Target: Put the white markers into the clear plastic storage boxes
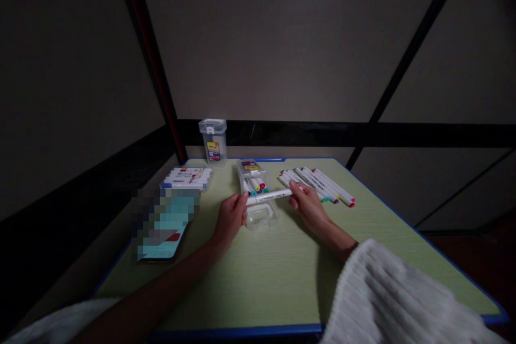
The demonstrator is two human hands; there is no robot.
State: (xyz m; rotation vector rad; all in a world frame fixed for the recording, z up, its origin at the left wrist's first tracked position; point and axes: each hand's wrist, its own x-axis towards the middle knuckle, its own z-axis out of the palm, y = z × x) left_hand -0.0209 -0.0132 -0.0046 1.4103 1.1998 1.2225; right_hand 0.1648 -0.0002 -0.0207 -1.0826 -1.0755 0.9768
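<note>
A white marker (271, 196) is held level above the table, one end in each hand. My left hand (230, 217) pinches its left end, and my right hand (308, 205) grips the right end. Just behind the marker lies a clear plastic case (243, 174) on its side, with several coloured-tip markers (258, 186) inside. Its lid (261, 216) hangs open toward me, below the held marker. Right of the case, near my right hand, a row of loose white markers (316, 183) with coloured ends rests on the table.
An upright clear box (213, 145) stands at the back left. A flat case of white markers (187, 178) lies in front of it. Nearer is a partly blurred teal-screened device (167, 231). The pale green table (258, 285) has a blue edge, with a wall behind.
</note>
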